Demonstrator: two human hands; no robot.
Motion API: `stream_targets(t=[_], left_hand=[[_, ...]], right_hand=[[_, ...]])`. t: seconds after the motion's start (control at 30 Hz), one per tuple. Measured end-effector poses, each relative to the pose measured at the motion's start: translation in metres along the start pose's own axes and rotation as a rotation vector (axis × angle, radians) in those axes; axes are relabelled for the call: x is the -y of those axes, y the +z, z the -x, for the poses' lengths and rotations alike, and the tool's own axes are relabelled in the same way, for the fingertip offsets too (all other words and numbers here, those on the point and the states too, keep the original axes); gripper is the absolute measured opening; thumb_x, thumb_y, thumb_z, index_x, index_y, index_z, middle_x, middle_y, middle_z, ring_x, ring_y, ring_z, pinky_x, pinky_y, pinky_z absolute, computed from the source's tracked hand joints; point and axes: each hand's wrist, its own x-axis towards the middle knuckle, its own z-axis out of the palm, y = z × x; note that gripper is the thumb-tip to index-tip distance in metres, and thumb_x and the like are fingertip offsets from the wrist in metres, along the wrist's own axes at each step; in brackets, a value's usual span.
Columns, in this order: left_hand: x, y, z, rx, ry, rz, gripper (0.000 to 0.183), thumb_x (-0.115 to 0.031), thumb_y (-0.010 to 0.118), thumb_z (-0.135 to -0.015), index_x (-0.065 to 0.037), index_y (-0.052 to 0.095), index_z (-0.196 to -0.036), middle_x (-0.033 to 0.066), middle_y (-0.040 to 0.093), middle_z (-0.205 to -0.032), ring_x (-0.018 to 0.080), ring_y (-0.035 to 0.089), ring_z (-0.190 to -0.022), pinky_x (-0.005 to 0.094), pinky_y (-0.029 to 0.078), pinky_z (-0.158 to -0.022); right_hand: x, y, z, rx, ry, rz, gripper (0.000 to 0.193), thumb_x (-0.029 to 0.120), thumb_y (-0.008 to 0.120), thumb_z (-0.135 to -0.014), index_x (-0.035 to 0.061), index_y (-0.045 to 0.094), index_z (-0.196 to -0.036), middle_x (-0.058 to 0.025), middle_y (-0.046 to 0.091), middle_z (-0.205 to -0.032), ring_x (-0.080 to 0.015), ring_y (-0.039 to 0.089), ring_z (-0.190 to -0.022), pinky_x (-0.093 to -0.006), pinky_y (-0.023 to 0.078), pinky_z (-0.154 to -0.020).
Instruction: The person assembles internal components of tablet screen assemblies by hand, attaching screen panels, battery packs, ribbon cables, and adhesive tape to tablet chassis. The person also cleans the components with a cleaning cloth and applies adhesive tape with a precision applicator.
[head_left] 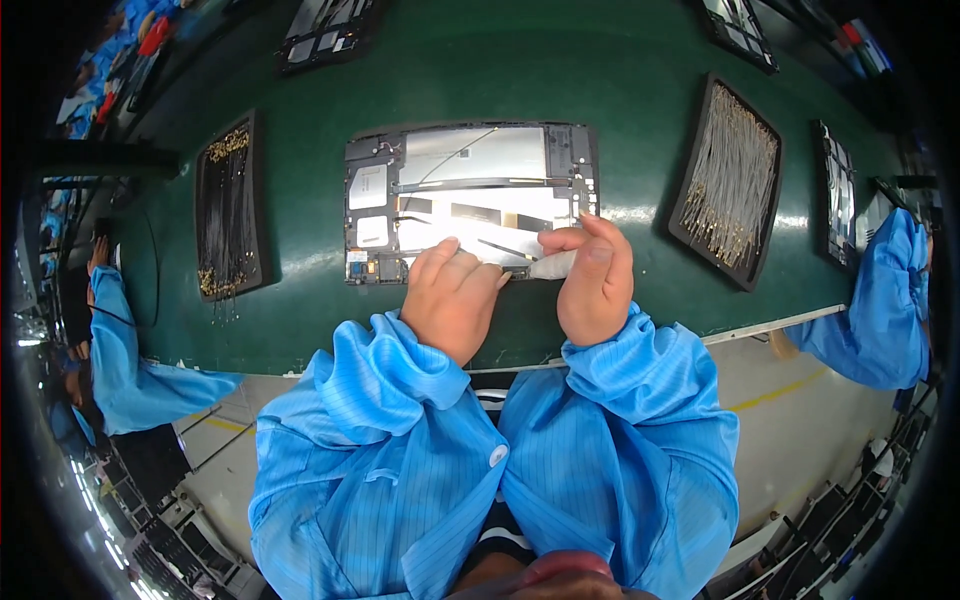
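Note:
A tablet-like device (372,185) lies with its inside exposed on the green table in front of me. It has a black frame, silver battery-like panels, small circuit parts and thin dark cables. My left hand (450,305) rests at its near edge, fingers bent and close together; what is under the fingertips is hidden. To the right of it, my right hand (595,285) is curled at the near right corner. A white covering (553,265), like a finger cot, shows at its fingers. A thin dark strip (505,248) ends beside this covering; whether I grip it is unclear.
A black tray (265,240) of dark cables with gold ends stands left; another black tray (683,215) with grey cables stands right. More opened devices (838,190) lie at the right and far side. Co-workers' blue sleeves (880,310) appear at both sides. The table's front edge (770,322) runs near me.

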Motion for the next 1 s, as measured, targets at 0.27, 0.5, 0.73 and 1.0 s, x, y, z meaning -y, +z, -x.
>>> stream_targets(t=[0.27, 0.5, 0.73, 1.0], left_hand=[[0.001, -0.001, -0.001, 0.006, -0.019, -0.012, 0.012, -0.012, 0.06, -0.066, -0.008, 0.057, -0.077, 0.008, 0.054, -0.076, 0.0301, 0.047, -0.087, 0.0391, 0.035, -0.079], [0.001, -0.005, 0.0, 0.063, 0.002, 0.014, 0.015, -0.008, 0.059, -0.063, -0.008, 0.057, -0.078, 0.0073, 0.053, -0.082, 0.0304, 0.046, -0.091, 0.0393, 0.034, -0.081], [0.038, -0.038, -0.051, 0.315, 0.007, -0.296, 0.018, -0.01, 0.053, -0.067, -0.004, 0.057, -0.084, 0.0141, 0.054, -0.07, 0.0286, 0.052, -0.078, 0.0351, 0.038, -0.078], [0.093, -0.061, 0.018, 0.103, -0.901, 0.745, 0.059, -0.024, 0.049, -0.08, 0.007, 0.02, -0.122, 0.0176, 0.045, -0.108, 0.0193, 0.046, -0.097, 0.0282, 0.036, -0.083]], right_hand=[[0.004, -0.001, 0.0, 0.059, -0.047, 0.053, 0.022, 0.02, 0.042, -0.084, 0.0008, 0.046, -0.095, -0.0124, 0.058, -0.077, -0.0182, 0.056, -0.069, -0.0282, 0.043, -0.065], [0.03, 0.001, -0.031, 0.56, -0.306, 0.449, 0.019, 0.022, 0.05, -0.073, 0.0053, 0.055, -0.067, -0.0117, 0.056, -0.065, -0.0296, 0.052, -0.059, -0.0371, 0.042, -0.053], [0.025, -0.003, -0.027, 0.312, 0.305, 0.235, 0.019, 0.018, 0.046, -0.078, 0.0008, 0.054, -0.081, -0.0134, 0.057, -0.073, -0.0241, 0.055, -0.067, -0.0301, 0.044, -0.057], [0.001, -0.038, 0.014, -0.135, 0.369, -0.017, 0.026, 0.023, 0.043, -0.083, -0.0011, 0.049, -0.091, -0.008, 0.056, -0.063, -0.0106, 0.052, -0.056, -0.0237, 0.042, -0.054]])
